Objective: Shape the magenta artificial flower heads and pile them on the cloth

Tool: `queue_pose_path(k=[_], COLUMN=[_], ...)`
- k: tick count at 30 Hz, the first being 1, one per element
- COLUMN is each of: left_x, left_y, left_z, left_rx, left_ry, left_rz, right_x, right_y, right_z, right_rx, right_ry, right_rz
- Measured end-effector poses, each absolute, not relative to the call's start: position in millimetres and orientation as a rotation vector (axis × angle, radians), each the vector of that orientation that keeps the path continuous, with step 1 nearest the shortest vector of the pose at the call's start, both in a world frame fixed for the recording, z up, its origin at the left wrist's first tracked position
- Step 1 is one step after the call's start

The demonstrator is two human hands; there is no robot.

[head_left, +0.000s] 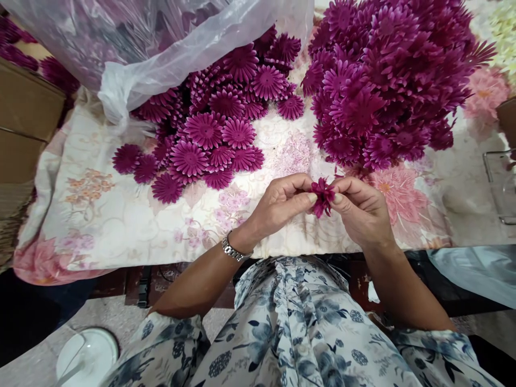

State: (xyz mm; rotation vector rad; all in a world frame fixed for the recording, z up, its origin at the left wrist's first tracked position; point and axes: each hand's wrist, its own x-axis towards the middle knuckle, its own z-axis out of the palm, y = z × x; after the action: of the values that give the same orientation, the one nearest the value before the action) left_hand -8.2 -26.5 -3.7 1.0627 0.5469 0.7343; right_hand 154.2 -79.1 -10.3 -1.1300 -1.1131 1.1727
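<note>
Between my two hands, just above the table's front edge, is a small magenta artificial flower (323,197) with its petals bunched together. My left hand (284,201), with a metal watch at the wrist, pinches it from the left between thumb and finger. From the other side my right hand (363,207) grips it the same way. Flat magenta petal layers (203,131) lie in loose stacks to the left, beyond my left hand. A large heap of fuller magenta flowers (382,86) rises past my right hand.
A clear plastic bag (169,48) covers the back left, over part of the petal layers. Cardboard boxes (26,107) stand at the left edge. The table has a floral cloth (133,226). A wire frame (489,166) sits at the right. A white round lid (86,357) is below.
</note>
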Motion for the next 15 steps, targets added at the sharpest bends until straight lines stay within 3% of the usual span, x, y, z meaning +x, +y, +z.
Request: queue_pose_path(k=[6, 15], left_x=[-7.7, -7.1], left_y=[-26.3, -23.5], left_z=[3.0, -1.7], left_rx=[1.224, 1.161], left_ry=[0.66, 0.631], left_rz=[0.692, 0.693], right_x=[150.4, 152.1], right_y=[-80.8, -80.3], right_z=[-6.0, -11.9], right_rx=[-1.211, -1.073], right_ry=[-1.237, -1.062], right_rz=[1.035, 1.236])
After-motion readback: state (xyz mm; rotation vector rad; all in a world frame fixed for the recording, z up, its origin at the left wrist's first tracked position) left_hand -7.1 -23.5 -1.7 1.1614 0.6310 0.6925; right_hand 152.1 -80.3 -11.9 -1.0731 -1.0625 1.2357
